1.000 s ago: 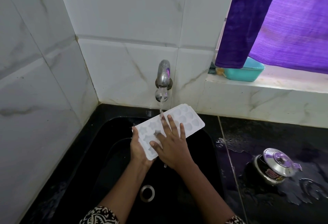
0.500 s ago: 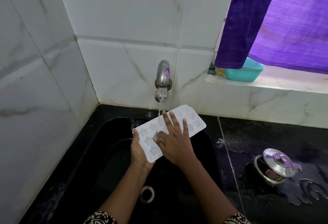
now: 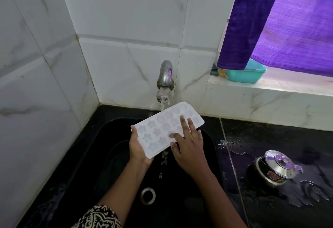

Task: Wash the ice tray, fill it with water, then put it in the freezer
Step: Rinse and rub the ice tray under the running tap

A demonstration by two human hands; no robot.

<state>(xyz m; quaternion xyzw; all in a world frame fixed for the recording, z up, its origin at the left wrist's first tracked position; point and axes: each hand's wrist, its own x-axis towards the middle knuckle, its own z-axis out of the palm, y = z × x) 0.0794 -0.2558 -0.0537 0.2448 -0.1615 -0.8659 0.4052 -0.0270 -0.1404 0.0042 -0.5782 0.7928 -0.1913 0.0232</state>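
Observation:
A white ice tray [image 3: 162, 128] with star and round moulds is held tilted over the black sink [image 3: 111, 155], under the steel tap [image 3: 165, 81]. Water runs from the tap onto the tray's far part and drips off its near edge. My left hand [image 3: 138, 148] grips the tray's near-left end from below. My right hand [image 3: 187, 143] lies flat on the tray's right half, fingers spread on the moulds.
The sink drain [image 3: 148, 195] shows below the hands. A small steel pot with a lid [image 3: 275, 170] stands on the wet black counter at the right. A teal tub [image 3: 246, 74] sits on the window ledge under a purple curtain [image 3: 281, 20].
My right hand has slid to the right across the tray's moulds. The tray stays under the running tap, and water now drips off its near edge.

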